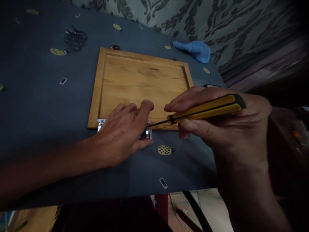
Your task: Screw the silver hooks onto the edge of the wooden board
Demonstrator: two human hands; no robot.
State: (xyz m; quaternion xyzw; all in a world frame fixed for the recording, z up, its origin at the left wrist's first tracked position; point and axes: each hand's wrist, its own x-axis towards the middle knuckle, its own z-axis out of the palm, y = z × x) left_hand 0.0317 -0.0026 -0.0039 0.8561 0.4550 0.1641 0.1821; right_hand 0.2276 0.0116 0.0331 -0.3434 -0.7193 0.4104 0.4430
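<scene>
A framed wooden panel (pixel 145 83) lies flat on the cloth-covered table. My right hand (pixel 231 135) is closed around a screwdriver (pixel 207 108) with a yellow and black handle. Its shaft slants left and down, and the tip meets a shiny metal fitting (pixel 149 132) at the panel's near edge. My left hand (pixel 123 132) lies over that edge, thumb and fingers around the fitting, steadying it. Left of the fingers shows a metal plate (pixel 101 121) with a screw head; whether it joins the fitting is hidden under the hand.
A loose pile of dark metal pieces (pixel 75 38) lies at the back left. Behind the panel are a small dark fitting (pixel 116 47) and a crumpled blue cloth (pixel 195 51). A patterned wall (pixel 154 13) borders the table's far side. The table's front edge (pixel 116 197) is close to me.
</scene>
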